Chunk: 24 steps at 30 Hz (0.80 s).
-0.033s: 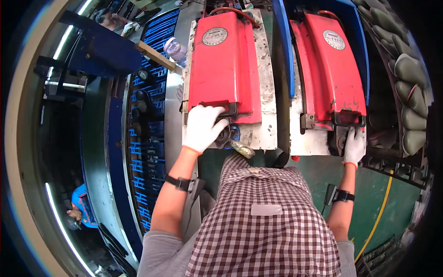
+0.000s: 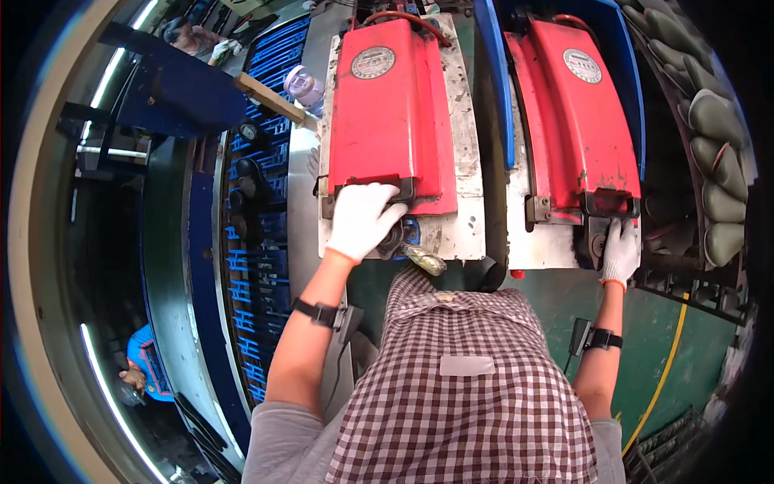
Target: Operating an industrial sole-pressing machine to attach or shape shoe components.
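My left hand (image 2: 363, 219), in a white glove, is closed over the black handle (image 2: 402, 190) at the front of the left red machine cover (image 2: 377, 121). Its thumb points right, just below the handle, beside a dark round part (image 2: 392, 238). My right hand (image 2: 620, 252), gloved too, reaches up to the black handle (image 2: 610, 204) of the right red cover (image 2: 576, 113). Those fingertips meet the handle's lower bar and are partly hidden there. Next to this hand is a black bracket with a round knob (image 2: 596, 244). Both covers are down on their pale bases.
A blue panel (image 2: 498, 89) stands between the machines. Dark green shoe-shaped forms (image 2: 716, 161) fill a rack at right. On the left runs a conveyor with blue rods (image 2: 248, 323). A lidded cup (image 2: 303, 85) stands beside the left machine. Two people work at far left.
My left hand has shifted very slightly right along the handle. My right hand stays in place, and both covers look the same.
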Tool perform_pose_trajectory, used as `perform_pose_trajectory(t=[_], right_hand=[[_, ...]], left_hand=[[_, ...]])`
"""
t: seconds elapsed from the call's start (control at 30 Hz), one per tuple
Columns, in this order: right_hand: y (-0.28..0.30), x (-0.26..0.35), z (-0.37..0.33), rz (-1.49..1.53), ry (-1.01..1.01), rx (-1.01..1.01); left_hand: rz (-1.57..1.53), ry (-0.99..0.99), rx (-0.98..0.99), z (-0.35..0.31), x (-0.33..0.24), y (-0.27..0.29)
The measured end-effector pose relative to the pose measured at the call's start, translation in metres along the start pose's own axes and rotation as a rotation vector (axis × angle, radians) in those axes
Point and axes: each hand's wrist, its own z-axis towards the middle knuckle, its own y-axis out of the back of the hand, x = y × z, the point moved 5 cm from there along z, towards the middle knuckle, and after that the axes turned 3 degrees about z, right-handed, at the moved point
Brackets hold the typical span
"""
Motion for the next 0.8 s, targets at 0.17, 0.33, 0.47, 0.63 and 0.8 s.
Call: perform_pose_trajectory(t=[0.17, 0.33, 0.47, 0.63, 0.8], right_hand=[[-0.006, -0.001, 0.004, -0.017, -0.052, 0.023], [-0.009, -0.005, 0.007, 0.021, -0.084, 0.045], [-0.003, 0.000, 0.004, 0.049, -0.102, 0.063], [-0.008, -0.015, 0.004, 0.023, -0.087, 0.039], [-0.003, -0.008, 0.003, 0.072, -0.092, 0.044]], left_hand=[[-0.005, 0.227, 0.440, 0.031, 0.004, -0.018], [0.006, 0.324, 0.608, 0.045, 0.005, -0.012], [0.020, 0.311, 0.594, 0.044, 0.002, -0.011], [-0.002, 0.319, 0.625, 0.042, 0.002, -0.018], [0.033, 0.310, 0.581, 0.040, 0.005, -0.018]])
